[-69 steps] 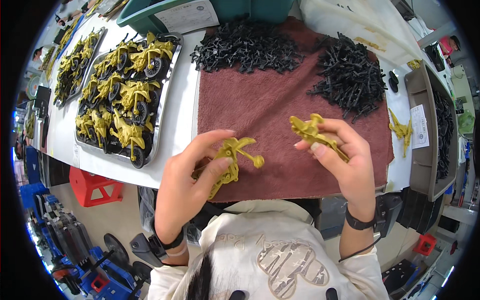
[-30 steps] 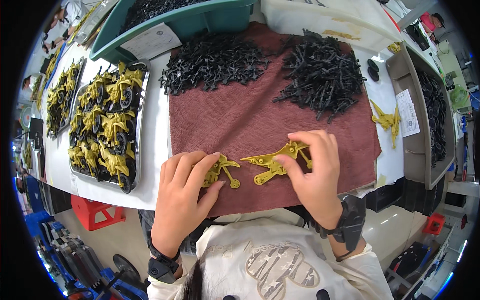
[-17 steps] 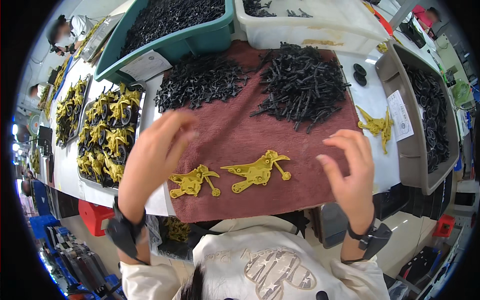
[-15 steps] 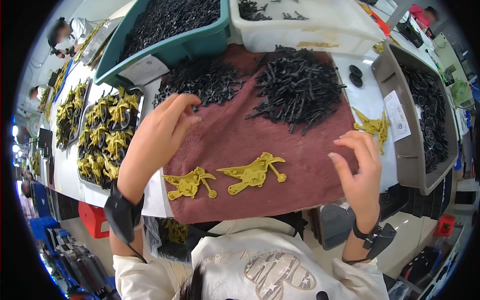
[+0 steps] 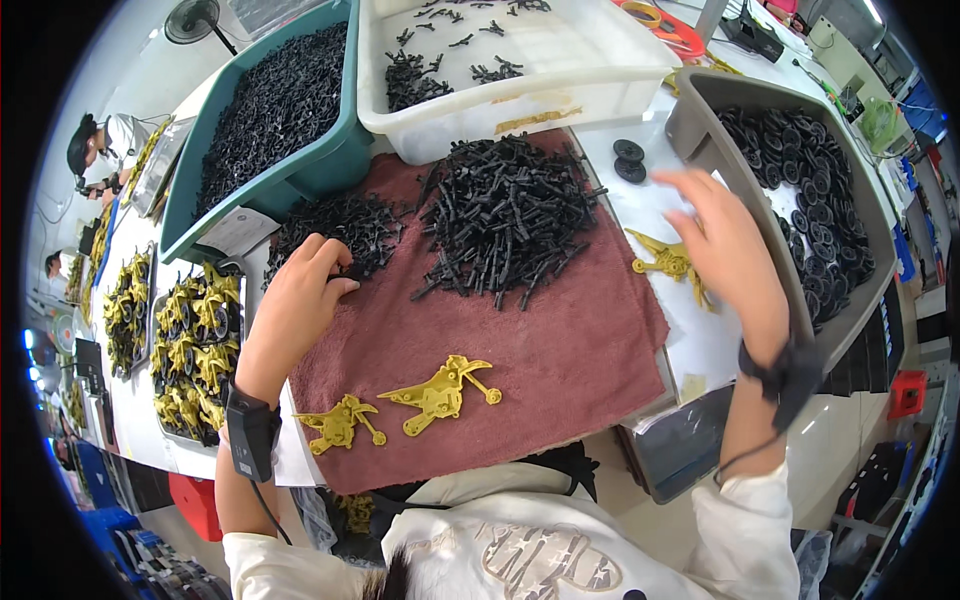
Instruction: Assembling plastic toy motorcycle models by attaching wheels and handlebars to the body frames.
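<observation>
My left hand (image 5: 295, 315) is at the near edge of a heap of small black plastic parts (image 5: 350, 232), its fingers curled together; whatever they pinch is too small to make out. My right hand (image 5: 735, 255) is raised over the right side of the table, thumb and index finger apart, holding nothing. Just beyond its fingertips lie two black toy wheels (image 5: 629, 160). Below those fingers lie yellow motorcycle-shaped plastic pieces (image 5: 668, 262). Two yellow motorcycle body halves (image 5: 440, 398) (image 5: 340, 424) rest side by side on the reddish-brown cloth (image 5: 560, 375).
A taller heap of black rod-like parts (image 5: 510, 215) sits mid-cloth. Behind stand a teal bin (image 5: 290, 185) and a white bin (image 5: 540, 95). A grey-brown bin (image 5: 700, 100) of black wheels is at right. Trays of yellow-and-black toy motorcycles (image 5: 190, 350) stand left. Another person (image 5: 100, 150) works far left.
My right hand has moved up and away toward the loose wheels. My left fingers have curled in at the small-parts heap. The whole view has shifted, showing more of the bins.
</observation>
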Motion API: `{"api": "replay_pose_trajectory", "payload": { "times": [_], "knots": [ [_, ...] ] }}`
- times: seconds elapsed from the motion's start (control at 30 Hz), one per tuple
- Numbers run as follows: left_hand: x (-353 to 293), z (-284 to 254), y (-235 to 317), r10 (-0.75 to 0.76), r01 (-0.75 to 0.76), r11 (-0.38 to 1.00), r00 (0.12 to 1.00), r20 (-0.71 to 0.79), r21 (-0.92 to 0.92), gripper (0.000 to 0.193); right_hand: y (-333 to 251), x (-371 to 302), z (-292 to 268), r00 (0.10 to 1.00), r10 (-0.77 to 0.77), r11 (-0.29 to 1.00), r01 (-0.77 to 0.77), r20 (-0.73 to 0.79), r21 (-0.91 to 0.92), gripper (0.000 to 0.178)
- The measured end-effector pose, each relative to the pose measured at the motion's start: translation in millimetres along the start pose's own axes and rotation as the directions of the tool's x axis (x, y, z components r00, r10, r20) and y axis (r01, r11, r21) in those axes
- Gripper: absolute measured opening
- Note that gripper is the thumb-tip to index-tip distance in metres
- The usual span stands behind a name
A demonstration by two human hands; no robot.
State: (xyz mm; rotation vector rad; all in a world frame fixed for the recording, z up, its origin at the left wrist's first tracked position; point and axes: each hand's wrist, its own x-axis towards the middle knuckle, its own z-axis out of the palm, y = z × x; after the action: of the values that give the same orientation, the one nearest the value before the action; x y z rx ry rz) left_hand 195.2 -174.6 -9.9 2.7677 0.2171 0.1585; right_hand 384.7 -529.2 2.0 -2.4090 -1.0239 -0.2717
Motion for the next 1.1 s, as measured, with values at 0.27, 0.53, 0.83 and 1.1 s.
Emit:
{"api": "replay_pose_trajectory", "payload": {
  "times": [0.27,0.53,0.83,1.1],
  "knots": [
    [-1.7,0.9,-7.2,0.075,-0.073,0.996,0.997,-0.027,0.059,0.019,48.6,72.8,47.4,0.964,0.024,0.987,0.019,0.263,-0.160,0.031],
    [-36.5,-18.7,-0.1,-0.042,0.025,0.994,0.986,-0.160,-0.109,0.018,20.6,61.0,30.1,0.940,0.094,0.995,-0.101,0.329,0.005,0.033],
    [-111.1,-2.4,64.4,0.066,-0.109,0.877,0.992,-0.108,-0.467,0.038,-118.2,-11.7,16.6,0.951,0.101,0.625,-0.289,0.292,0.725,0.017],
    [-126.7,52.4,88.8,0.204,-0.307,0.941,0.851,-0.484,-0.144,0.047,-184.8,-100.4,68.9,0.896,0.095,0.051,-0.439,0.433,0.897,0.027]
  ]
}}
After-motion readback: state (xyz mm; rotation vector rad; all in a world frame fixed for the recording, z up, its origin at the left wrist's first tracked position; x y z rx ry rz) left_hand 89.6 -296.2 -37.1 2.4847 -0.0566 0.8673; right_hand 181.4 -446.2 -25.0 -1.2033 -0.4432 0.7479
